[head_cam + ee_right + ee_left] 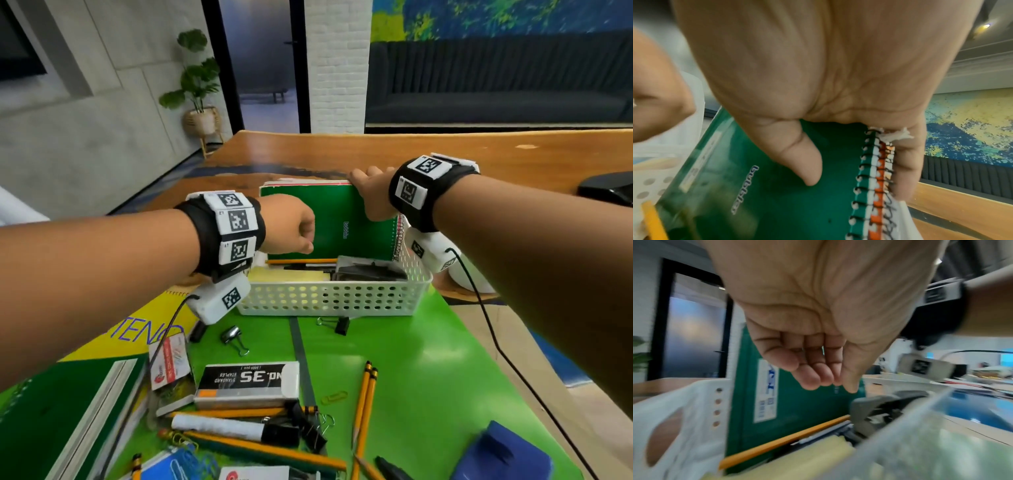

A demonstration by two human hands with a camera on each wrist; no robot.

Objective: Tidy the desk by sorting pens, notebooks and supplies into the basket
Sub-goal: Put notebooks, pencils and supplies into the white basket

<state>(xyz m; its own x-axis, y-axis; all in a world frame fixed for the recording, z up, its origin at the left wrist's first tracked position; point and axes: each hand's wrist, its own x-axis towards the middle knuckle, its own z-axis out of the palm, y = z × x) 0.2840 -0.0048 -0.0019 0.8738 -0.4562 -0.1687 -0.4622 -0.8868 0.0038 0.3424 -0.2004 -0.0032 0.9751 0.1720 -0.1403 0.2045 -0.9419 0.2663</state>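
Observation:
A white perforated basket (329, 298) sits on the green mat. A green spiral notebook (335, 222) stands upright along its far wall, with more notebooks behind it. My right hand (368, 192) grips the stack's top right corner. In the right wrist view the thumb (807, 165) presses the green cover (777, 203) and the fingers (906, 170) wrap behind the spirals. My left hand (296, 231) hovers at the notebook's left side. Its fingers (818, 378) hang loosely curled and hold nothing. A pencil (785, 439), yellow sticky notes (287, 275) and a grey stapler (370, 270) lie in the basket.
On the mat in front of the basket lie binder clips (337, 323), a staples box (246, 380), two pencils (364, 401), a marker (236, 430) and a blue object (503, 452). Another green notebook (51, 418) lies at the near left. A black cable (493, 335) trails from my right wrist.

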